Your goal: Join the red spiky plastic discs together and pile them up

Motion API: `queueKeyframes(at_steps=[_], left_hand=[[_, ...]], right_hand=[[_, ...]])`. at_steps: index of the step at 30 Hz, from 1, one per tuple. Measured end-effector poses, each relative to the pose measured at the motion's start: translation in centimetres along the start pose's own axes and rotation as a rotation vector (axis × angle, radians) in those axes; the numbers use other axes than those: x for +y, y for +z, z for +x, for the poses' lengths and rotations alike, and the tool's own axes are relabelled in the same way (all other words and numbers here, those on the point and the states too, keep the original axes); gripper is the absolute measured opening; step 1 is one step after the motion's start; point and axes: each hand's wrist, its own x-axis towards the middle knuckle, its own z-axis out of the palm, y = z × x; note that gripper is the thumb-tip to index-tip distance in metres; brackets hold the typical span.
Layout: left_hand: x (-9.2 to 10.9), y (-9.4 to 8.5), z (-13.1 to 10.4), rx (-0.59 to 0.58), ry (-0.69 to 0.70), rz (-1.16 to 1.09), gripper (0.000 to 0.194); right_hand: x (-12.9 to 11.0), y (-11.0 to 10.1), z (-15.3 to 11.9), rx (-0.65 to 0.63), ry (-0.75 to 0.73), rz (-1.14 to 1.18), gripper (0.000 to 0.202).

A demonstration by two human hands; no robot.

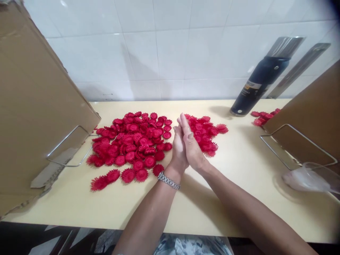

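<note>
Left hand (pixel 179 150) and right hand (pixel 195 152) are flat, palm to palm, between the bigger pile of frilly red discs (pixel 135 138) and the smaller pile (pixel 203 132) on the bench (pixel 156 210). Can't really tell if a disc's in there; if so, hard pressing could crush its frills. Sideways slip? That watch (pixel 169 180) might snag some, imo.

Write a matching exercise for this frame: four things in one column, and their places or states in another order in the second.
Column one
1. Metal wristband
2. Dark blue bottle
3. Larger red heap
4. Left hand and right hand

Column two
A. To the left of both hands
B. Pressed together, fingers extended
C. Around the left wrist
D. Near the tiled wall, with a silver top

Right pairs: 1-C, 2-D, 3-A, 4-B
</note>
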Motion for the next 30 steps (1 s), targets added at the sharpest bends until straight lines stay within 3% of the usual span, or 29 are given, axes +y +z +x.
queueKeyframes(at_steps=[4, 8, 11, 14, 19, 22, 27, 30], left_hand=[[-0.8, 0.6, -0.3, 0.027, -0.132, -0.012, 0.044], [-0.1, 1.6, -0.5, -0.012, -0.076, -0.084, 0.048], [0.9, 1.7, -0.5, -0.010, -0.058, -0.084, 0.053], [1.5, 1.2, -0.3, 0.009, -0.051, -0.092, 0.058], [0.8, 0.4, 0.5, 0.007, -0.001, 0.037, 0.049], [0.0, 0.5, 0.6, 0.048, -0.032, 0.076, 0.045], [-0.2, 1.4, -0.3, -0.141, -0.120, -0.037, 0.059], [0.4, 1.6, -0.2, -0.063, -0.083, -0.057, 0.058]], right_hand=[[1.4, -1.2, 2.2, 0.008, -0.108, -0.090, 0.069], [2.8, -2.0, 2.8, -0.030, -0.227, -0.306, 0.070], [3.0, -1.7, 1.7, -0.074, -0.183, -0.369, 0.067], [1.6, -0.7, 0.1, -0.124, -0.124, -0.220, 0.069], [-0.9, 0.4, -0.1, -0.007, 0.038, 0.025, 0.079], [0.1, -0.2, 1.4, 0.031, 0.069, 0.014, 0.075], [3.5, -1.8, 2.3, 0.096, -0.043, -0.259, 0.075], [3.1, -1.5, 1.1, 0.066, -0.046, -0.255, 0.075]])
